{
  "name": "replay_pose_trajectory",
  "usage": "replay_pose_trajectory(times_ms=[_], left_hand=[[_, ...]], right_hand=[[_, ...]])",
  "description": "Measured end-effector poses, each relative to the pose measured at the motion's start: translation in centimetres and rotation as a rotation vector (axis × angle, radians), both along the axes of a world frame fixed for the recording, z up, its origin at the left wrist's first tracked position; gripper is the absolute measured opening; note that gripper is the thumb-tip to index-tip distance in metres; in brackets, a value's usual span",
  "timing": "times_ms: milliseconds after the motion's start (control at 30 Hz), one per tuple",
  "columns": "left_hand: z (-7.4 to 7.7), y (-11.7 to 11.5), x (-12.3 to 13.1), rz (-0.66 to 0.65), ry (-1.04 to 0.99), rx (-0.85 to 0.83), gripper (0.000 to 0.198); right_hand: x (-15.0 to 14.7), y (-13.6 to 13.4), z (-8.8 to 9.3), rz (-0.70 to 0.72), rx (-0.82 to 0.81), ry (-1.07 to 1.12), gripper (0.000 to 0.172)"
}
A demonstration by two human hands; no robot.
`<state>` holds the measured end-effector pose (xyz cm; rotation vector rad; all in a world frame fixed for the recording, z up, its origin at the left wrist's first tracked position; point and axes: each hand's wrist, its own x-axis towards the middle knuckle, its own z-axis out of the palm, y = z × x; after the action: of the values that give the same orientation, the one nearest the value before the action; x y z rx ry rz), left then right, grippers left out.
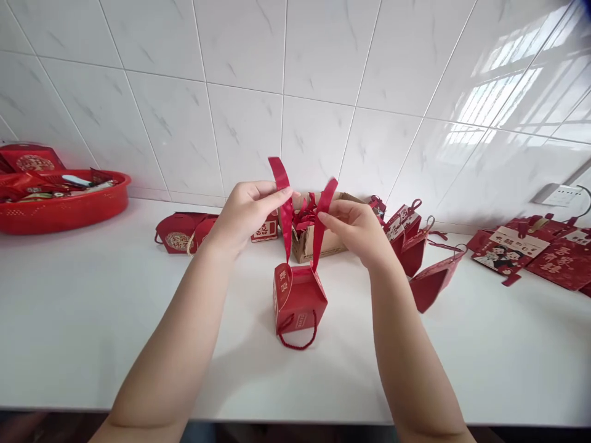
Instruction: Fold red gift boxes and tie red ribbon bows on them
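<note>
A small red gift box (302, 301) with gold print stands upright on the white table, its top flaps apart. A twisted red cord handle (298, 347) hangs down its near side. Two lengths of red ribbon rise from the box's top. My left hand (249, 212) pinches the left ribbon (285, 212) between thumb and fingers, with its end sticking up above. In my right hand (353, 227) the right ribbon (323, 215) is pinched the same way. Both ribbons are held up fairly straight, and neither hand touches the box itself.
Behind the box sits a cardboard box (323, 243) of red ribbons. Red boxes (178, 237) stand left of it, red bags (434, 280) to the right. A red plastic basket (92, 206) holds packets at far left. Flat red bags (512, 249) lie far right by the tiled wall (249, 129).
</note>
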<state>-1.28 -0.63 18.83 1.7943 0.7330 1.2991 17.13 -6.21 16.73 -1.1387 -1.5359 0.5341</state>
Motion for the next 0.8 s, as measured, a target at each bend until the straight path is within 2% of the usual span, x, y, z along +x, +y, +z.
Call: replay_pose_trajectory(times_ms=[100, 233, 400, 467, 567, 667, 800], left_hand=[[0.2, -0.3, -0.1, 0.053, -0.037, 0.034, 0.032], [0.0, -0.7, 0.0, 0.128, -0.082, 0.108, 0.032], [-0.2, -0.5, 0.3, 0.167, -0.205, 0.296, 0.012], [-0.3, -0.2, 0.4, 0.140, -0.293, 0.377, 0.005], [-0.4, 0.4, 0.7, 0.038, -0.414, 0.455, 0.008], [-0.5, 0.6, 1.2, -0.073, -0.484, 0.468, 0.014], [-0.6, 0.1, 1.8, -0.104, -0.553, 0.439, 0.014]], right_hand=[[0.1, 0.1, 0.5, 0.000, 0.102, 0.126, 0.017], [0.0, 0.3, 0.1, -0.033, 0.201, 0.237, 0.015], [-0.2, 0.2, 0.0, -0.026, 0.250, 0.230, 0.015], [-0.2, -0.1, 0.0, -0.016, 0.271, 0.233, 0.015], [-0.2, -0.4, 0.1, 0.016, 0.282, 0.245, 0.014], [-0.5, -0.6, 0.2, 0.046, 0.265, 0.269, 0.013], [-1.4, -0.7, 0.2, 0.105, 0.233, 0.296, 0.016]])
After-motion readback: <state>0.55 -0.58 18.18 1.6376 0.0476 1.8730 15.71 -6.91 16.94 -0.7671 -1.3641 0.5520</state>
